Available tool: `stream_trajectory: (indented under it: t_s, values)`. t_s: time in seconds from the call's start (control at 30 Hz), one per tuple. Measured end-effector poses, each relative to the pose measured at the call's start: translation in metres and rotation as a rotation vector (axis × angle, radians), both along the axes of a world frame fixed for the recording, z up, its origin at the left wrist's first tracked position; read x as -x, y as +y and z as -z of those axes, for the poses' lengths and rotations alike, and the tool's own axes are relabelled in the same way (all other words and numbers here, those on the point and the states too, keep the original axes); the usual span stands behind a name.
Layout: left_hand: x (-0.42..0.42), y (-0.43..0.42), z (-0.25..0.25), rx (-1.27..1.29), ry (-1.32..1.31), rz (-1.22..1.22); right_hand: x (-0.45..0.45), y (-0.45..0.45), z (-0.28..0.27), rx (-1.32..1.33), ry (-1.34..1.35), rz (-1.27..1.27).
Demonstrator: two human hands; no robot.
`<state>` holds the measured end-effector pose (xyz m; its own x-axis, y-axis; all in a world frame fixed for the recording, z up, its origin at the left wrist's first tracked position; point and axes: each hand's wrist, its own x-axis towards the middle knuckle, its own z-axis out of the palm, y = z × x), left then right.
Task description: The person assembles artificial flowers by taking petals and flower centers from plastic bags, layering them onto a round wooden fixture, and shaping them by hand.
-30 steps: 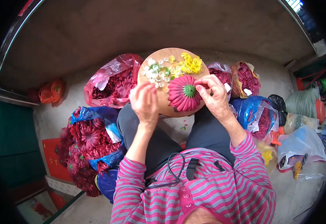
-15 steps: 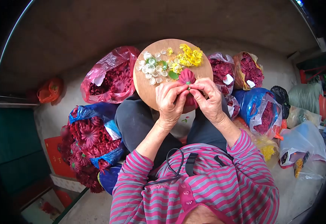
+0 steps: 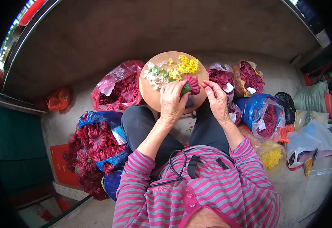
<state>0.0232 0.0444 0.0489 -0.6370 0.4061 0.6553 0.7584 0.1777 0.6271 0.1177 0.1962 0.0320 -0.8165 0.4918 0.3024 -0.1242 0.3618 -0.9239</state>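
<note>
Apart from the left hand (image 3: 171,102) now, the right hand (image 3: 218,103) has moved off to the right; half a second ago the fingers of both were together over maroon petals. Panning left to right on my remote screen, I pick out an orange plastic bag (image 3: 59,99) on the floor, then a blue bag (image 3: 117,164) spilling maroon blooms, with a pink bag (image 3: 115,73) of similar blooms farther off. Next comes the round wooden top (image 3: 147,92), where white florets (image 3: 156,77) lie left of yellow florets (image 3: 190,64). Over its near part I see the left hand grasping a maroon flower (image 3: 193,84) by its green base, petals angled toward the right hand. That one is loosely curled, clear of the flower; I can't tell whether its fingertips pinch anything small. Further right I get a clear bag (image 3: 214,65) of maroon blooms, a second blue bag (image 3: 247,107) nearer the person, yellow flowers (image 3: 271,157) in clear plastic, and a whitish plastic bag (image 3: 315,141).
</note>
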Motion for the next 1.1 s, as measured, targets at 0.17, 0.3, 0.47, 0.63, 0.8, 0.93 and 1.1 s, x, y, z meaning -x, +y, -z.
stream_trajectory:
  t_s: [0.17, 0.3, 0.47, 0.63, 0.8, 0.93, 1.1]
  values:
    - [0.005, -0.024, -0.033, -0.201, -0.261, -0.090, -0.007, 0.019, 0.034, -0.001, -0.119, 0.073]
    - [0.045, -0.142, -0.033, -0.298, -0.162, -0.526, 0.002, 0.027, 0.037, -0.115, -0.173, 0.073]
    - [0.024, -0.352, -0.016, 0.009, 0.015, -1.246, 0.026, 0.031, 0.032, -0.427, -0.147, 0.048]
    - [-0.067, -0.484, 0.062, 0.756, -0.189, -1.545, 0.041, 0.032, 0.040, -0.824, -0.122, 0.031]
    - [-0.052, -0.384, 0.059, 0.481, -0.100, -1.091, 0.044, 0.033, 0.041, -0.833, -0.126, 0.004]
    - [-0.005, -0.248, 0.041, 0.346, 0.028, -0.672, 0.045, 0.034, 0.031, -0.689, -0.133, -0.018]
    - [0.023, -0.108, 0.027, 0.204, 0.022, -0.241, 0.062, 0.030, 0.016, -0.568, -0.131, 0.001]
